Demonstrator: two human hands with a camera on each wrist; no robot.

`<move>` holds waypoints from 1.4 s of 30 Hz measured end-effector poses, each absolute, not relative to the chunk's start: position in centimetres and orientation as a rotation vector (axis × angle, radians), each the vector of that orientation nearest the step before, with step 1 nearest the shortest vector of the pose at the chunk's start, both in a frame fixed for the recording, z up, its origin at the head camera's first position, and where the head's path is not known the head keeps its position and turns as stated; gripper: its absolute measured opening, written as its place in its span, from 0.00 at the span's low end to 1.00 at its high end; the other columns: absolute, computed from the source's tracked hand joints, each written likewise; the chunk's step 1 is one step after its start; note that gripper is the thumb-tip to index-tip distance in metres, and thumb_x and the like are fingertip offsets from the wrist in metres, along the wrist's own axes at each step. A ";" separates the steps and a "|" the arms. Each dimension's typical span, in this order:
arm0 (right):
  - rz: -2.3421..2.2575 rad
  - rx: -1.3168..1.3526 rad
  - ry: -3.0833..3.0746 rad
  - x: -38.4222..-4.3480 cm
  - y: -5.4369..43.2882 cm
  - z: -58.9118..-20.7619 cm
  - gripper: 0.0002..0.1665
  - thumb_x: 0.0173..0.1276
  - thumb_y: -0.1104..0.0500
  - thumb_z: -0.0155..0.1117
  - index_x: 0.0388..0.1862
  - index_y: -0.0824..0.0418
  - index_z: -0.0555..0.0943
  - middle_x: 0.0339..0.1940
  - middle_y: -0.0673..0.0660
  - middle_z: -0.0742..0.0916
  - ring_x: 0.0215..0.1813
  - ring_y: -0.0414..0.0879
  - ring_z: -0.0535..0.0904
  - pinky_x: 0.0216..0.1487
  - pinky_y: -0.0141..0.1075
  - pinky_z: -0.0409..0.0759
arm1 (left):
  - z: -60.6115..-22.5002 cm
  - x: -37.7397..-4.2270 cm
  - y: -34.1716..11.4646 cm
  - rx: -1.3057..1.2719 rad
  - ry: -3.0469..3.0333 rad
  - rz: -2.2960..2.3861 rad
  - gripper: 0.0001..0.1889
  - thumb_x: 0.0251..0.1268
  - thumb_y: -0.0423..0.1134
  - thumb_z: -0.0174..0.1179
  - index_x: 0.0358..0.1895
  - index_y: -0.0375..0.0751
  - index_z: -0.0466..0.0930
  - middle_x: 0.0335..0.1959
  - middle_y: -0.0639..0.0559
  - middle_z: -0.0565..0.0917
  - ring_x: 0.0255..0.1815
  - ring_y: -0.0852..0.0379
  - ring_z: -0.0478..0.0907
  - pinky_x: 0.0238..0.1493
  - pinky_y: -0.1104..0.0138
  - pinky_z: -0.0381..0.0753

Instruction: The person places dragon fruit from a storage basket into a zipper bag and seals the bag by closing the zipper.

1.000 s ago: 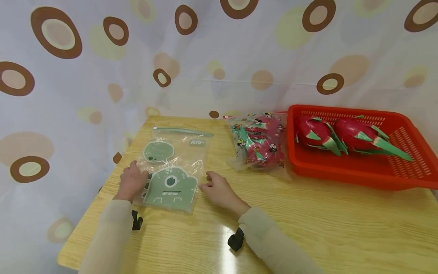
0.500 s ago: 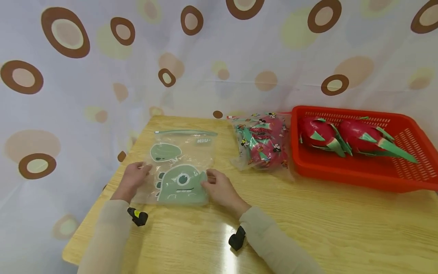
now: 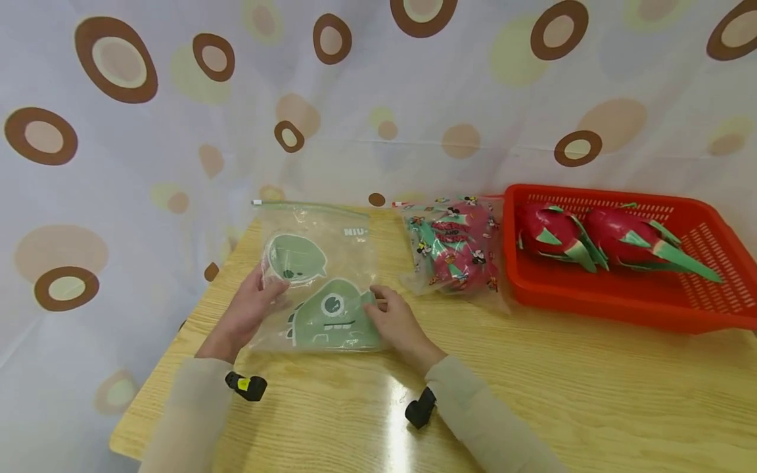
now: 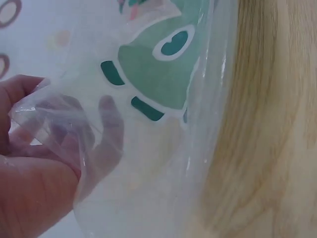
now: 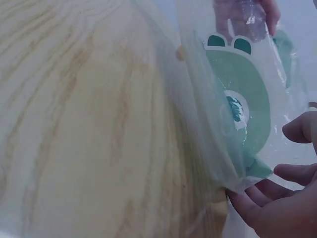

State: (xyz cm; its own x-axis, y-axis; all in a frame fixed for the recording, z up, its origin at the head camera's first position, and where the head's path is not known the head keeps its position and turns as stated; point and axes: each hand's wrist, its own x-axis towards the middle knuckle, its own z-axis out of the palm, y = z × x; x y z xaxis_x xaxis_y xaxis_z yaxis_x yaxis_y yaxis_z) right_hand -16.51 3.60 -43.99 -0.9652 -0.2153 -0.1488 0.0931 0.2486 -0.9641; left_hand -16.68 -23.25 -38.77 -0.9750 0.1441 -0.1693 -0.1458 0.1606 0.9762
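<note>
A clear zip bag (image 3: 322, 279) with a green one-eyed monster print is lifted and tilted up over the left part of the table, its slider strip at the far edge. My left hand (image 3: 245, 312) pinches its left side, thumb in front and fingers behind; through the plastic, those fingers show in the left wrist view, where the bag (image 4: 153, 64) bulges and creases. At the lower right side my right hand (image 3: 402, 322) grips the edge. In the right wrist view, fingers of that hand (image 5: 287, 208) reach behind the bag's corner (image 5: 257, 168).
Right of the held bag lies another clear zip bag (image 3: 455, 246) with cartoon mouse prints and pink-and-green fruit inside. Beside it a red plastic basket (image 3: 591, 309) holds two dragon fruits (image 3: 618, 233). A spotted curtain (image 3: 367, 85) hangs behind the wooden table (image 3: 562, 401).
The monster-print bag lay flat with both hands beside it; now both hands hold its sides and its far end has risen. The left hand has moved right and onto the bag.
</note>
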 end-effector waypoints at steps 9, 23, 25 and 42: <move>-1.853 -0.139 2.280 -17.3 5.3 -42.3 0.32 0.77 0.53 0.53 0.76 0.60 0.61 0.71 0.63 0.72 0.71 0.58 0.71 0.71 0.51 0.71 | -37.1 -15.7 -20.6 0.251 2.173 2.067 0.32 0.76 0.31 0.49 0.79 0.51 0.53 0.73 0.44 0.65 0.60 0.63 0.75 0.57 0.69 0.81; -1.792 -0.252 2.571 -18.5 8.4 -37.9 0.29 0.78 0.50 0.50 0.74 0.57 0.67 0.66 0.65 0.73 0.60 0.56 0.72 0.63 0.52 0.74 | -34.9 -14.0 -18.8 0.566 2.135 2.096 0.27 0.75 0.32 0.52 0.75 0.45 0.64 0.64 0.60 0.77 0.62 0.64 0.77 0.61 0.70 0.79; -1.794 -0.279 2.599 -18.4 8.7 -37.1 0.28 0.79 0.50 0.49 0.74 0.56 0.68 0.62 0.65 0.72 0.55 0.55 0.70 0.58 0.50 0.74 | -34.8 -13.9 -18.4 0.612 2.201 2.039 0.25 0.74 0.32 0.54 0.72 0.45 0.68 0.62 0.62 0.79 0.60 0.65 0.78 0.60 0.72 0.79; -2.439 -0.385 1.582 -16.3 11.4 -33.7 0.39 0.78 0.34 0.31 0.78 0.53 0.50 0.76 0.60 0.63 0.74 0.60 0.64 0.73 0.58 0.66 | -35.6 -13.5 -16.0 1.085 2.413 1.548 0.28 0.67 0.17 0.47 0.58 0.50 0.83 0.41 0.52 0.71 0.41 0.60 0.67 0.39 0.68 0.73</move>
State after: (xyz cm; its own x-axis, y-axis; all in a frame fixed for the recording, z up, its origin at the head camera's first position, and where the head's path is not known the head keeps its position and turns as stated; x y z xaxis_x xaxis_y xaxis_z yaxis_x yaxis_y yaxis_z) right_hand -16.35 11.42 -33.67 -0.9440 -0.3132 0.1039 0.0329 -0.4025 -0.9148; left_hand -13.53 -16.01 -35.59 -0.7469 0.5948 0.2972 0.5180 0.2402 0.8209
